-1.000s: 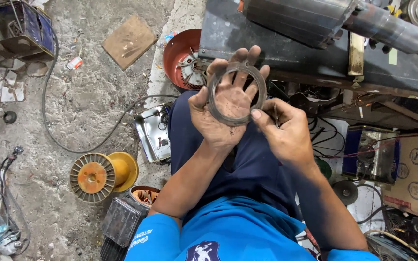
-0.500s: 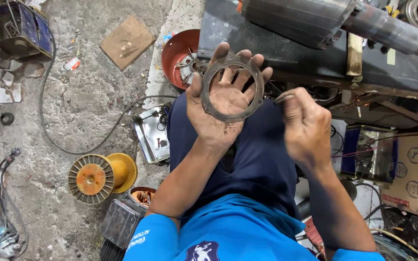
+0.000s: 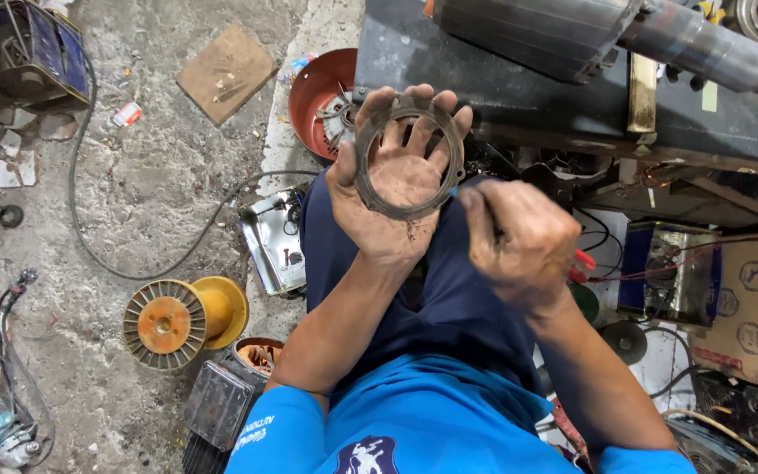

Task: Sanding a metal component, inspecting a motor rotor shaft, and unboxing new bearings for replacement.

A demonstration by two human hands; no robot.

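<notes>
The left hand was up, palm open to the camera, fingers spread, with a dark, grimy flat ring lying across palm and fingers. The fingertips poked past the ring's upper edge and the thumb pressed its left side. The ring hung above the person's lap, over the dark blue trousers, just in front of the black tabletop.

The right hand was balled tight, knuckles toward the camera, just beside the ring's lower right edge. Something thin seemed pinched in that fist, but the fingers hid it; what it was could not be told.

On the tabletop lay a long grey cylinder, cut off by the top edge. Behind the left hand an orange bowl-shaped cover sat on the concrete floor, half hidden by the fingers. Lower left stood a yellow spool, with a black cable looping past it. At right a blue box with red wires was partly blocked by the right forearm.
</notes>
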